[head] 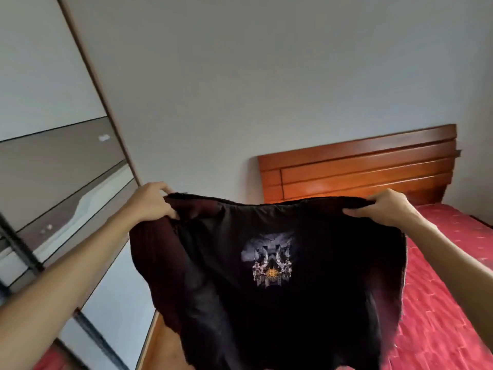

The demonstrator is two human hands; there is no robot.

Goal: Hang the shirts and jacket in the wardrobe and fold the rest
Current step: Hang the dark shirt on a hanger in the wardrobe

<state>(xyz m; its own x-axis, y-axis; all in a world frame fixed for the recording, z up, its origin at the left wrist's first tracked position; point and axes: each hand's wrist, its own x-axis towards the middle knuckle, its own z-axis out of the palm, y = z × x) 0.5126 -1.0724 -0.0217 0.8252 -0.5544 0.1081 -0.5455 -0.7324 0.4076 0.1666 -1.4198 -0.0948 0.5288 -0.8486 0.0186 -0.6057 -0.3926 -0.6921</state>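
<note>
Wooden-framed bed [357, 172], red cover [440, 303] (brick-like pattern) spread directly over its top, head end against wall

- left hand [153, 201], to the left of the headboard [357, 166]: bare; wrist and forearm bare along all the length that shows;
- right hand [384, 206], just below the headboard: bare; wrist and forearm likewise bare

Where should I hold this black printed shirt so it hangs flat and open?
Pinch the top edge at its two outer corners, coming in from each side, as the left hand and right hand do now. Held that way, the black shirt hangs spread between them, print facing you, and the loose lower part drops freely.
</note>
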